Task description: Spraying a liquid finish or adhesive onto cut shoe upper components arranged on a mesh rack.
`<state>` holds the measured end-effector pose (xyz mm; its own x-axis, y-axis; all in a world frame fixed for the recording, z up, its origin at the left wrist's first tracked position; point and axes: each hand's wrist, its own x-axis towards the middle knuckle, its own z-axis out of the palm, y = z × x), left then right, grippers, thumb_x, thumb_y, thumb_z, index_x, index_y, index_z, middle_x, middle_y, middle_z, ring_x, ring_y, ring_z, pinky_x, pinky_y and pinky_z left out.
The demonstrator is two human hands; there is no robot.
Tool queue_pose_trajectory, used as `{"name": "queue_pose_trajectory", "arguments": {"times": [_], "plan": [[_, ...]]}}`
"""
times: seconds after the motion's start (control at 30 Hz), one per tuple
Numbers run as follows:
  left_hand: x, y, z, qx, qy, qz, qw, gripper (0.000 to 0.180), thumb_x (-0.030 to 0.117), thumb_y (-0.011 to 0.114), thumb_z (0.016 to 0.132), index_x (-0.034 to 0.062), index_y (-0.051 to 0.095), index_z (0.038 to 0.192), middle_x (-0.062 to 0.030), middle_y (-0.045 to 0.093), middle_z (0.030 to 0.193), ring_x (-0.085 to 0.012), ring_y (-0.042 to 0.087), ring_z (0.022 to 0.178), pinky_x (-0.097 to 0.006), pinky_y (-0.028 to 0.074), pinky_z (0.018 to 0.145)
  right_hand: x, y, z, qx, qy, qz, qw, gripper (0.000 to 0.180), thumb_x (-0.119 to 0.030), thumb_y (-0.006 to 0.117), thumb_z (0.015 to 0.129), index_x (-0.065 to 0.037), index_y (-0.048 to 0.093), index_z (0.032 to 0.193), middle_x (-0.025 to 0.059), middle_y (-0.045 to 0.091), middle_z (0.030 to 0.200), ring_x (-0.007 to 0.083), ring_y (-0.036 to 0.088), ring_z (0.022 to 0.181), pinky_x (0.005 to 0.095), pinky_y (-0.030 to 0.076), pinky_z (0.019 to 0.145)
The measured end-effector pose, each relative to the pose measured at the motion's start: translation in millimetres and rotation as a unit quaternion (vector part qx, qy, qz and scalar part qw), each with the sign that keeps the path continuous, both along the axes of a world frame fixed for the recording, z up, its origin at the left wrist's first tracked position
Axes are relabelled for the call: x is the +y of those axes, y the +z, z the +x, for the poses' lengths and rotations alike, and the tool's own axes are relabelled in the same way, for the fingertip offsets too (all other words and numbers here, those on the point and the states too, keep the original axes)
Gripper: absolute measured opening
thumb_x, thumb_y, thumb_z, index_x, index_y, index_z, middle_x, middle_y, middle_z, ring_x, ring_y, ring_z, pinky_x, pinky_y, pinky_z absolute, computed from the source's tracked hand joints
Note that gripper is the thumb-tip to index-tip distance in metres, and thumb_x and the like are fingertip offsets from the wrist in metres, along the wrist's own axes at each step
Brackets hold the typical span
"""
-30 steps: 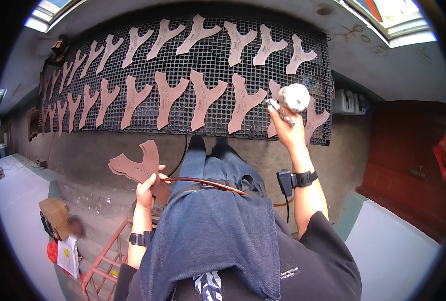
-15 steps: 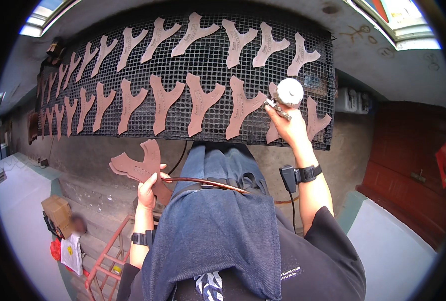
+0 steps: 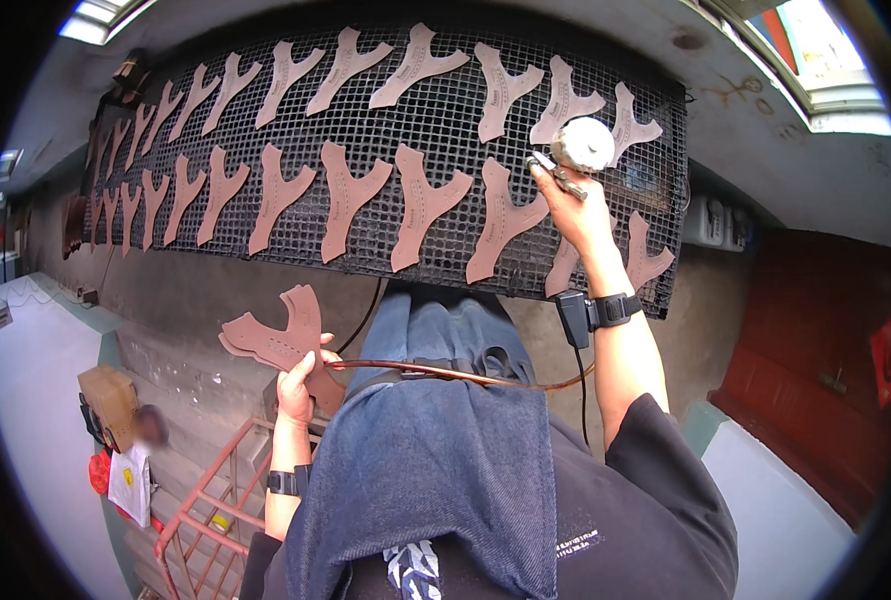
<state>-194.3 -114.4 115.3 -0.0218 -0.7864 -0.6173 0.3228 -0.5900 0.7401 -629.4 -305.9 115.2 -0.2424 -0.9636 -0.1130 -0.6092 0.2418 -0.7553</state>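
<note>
Right hand: the right hand (image 3: pixel 570 205) is closed around a small spray gun (image 3: pixel 573 152), raised against the right end of the wire mesh rack (image 3: pixel 435 130).
Left hand: the left hand (image 3: pixel 298 372) grips a stack of Y-shaped brown leather pieces (image 3: pixel 275 335), low and left of the rack.
Done: two rows of laid-out pieces (image 3: pixel 345 195) already cover most of the rack.
Left: judging by the stack in hand, more remain to be placed.

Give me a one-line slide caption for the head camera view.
Right hand aims a spray gun at Y-shaped brown pieces on a mesh rack; left hand holds a stack.
</note>
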Motion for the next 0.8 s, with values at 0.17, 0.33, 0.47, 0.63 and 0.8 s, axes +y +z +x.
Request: {"name": "queue_pose_trajectory", "arguments": {"times": [0.17, 0.33, 0.47, 0.63, 0.8], "plan": [[8, 2, 6, 0.005, 0.009, -0.010, 1.000, 0.051, 0.027, 0.060, 0.092, -0.0092, 0.056, 0.127, -0.0142, 0.070, 0.089, -0.0242, 0.066, 0.088, -0.036, 0.049, 0.088, 16, -3, 17, 0.029, 0.078, 0.074, 0.994, 0.039, -0.050, 0.067, 0.089, -0.016, 0.076, 0.105, 0.0150, 0.073, 0.092, 0.0301, 0.072, 0.091, 0.0379, 0.055, 0.081], [8, -4, 19, 0.013, -0.010, -0.011, 1.000, 0.050, 0.028, 0.059, 0.093, -0.0089, 0.056, 0.128, -0.0148, 0.071, 0.091, -0.0244, 0.066, 0.087, -0.035, 0.049, 0.087, 67, 12, 29, 0.018, 0.070, 0.124, 0.990, 0.033, -0.042, 0.073, 0.087, -0.014, 0.076, 0.104, 0.0146, 0.074, 0.090, 0.0292, 0.073, 0.090, 0.0370, 0.055, 0.081], [2, -5, 25, 0.020, -0.037, -0.014, 0.999, 0.050, 0.027, 0.058, 0.094, -0.0083, 0.056, 0.128, -0.0148, 0.071, 0.091, -0.0242, 0.066, 0.088, -0.035, 0.050, 0.087, 106, 31, 44, 0.021, 0.098, 0.173, 0.980, 0.032, -0.041, 0.072, 0.087, -0.013, 0.076, 0.103, 0.0130, 0.074, 0.088, 0.0284, 0.073, 0.086, 0.0363, 0.056, 0.078], [-7, -1, 31, 0.029, -0.073, -0.011, 0.997, 0.049, 0.024, 0.059, 0.093, -0.0099, 0.054, 0.128, -0.0152, 0.070, 0.090, -0.0246, 0.066, 0.088, -0.036, 0.049, 0.087, 144, 34, 61, 0.052, 0.126, 0.202, 0.970, 0.036, -0.042, 0.071, 0.087, -0.009, 0.074, 0.099, 0.0145, 0.073, 0.087, 0.0309, 0.072, 0.084, 0.0371, 0.056, 0.077], [-9, -4, 36, 0.033, -0.091, -0.012, 0.995, 0.048, 0.023, 0.058, 0.093, -0.0096, 0.053, 0.128, -0.0153, 0.070, 0.090, -0.0244, 0.066, 0.088, -0.035, 0.050, 0.086, 173, 32, 56, 0.015, 0.077, 0.230, 0.970, 0.033, -0.041, 0.072, 0.087, -0.011, 0.075, 0.100, 0.0135, 0.073, 0.087, 0.0300, 0.072, 0.086, 0.0362, 0.055, 0.078]]}}
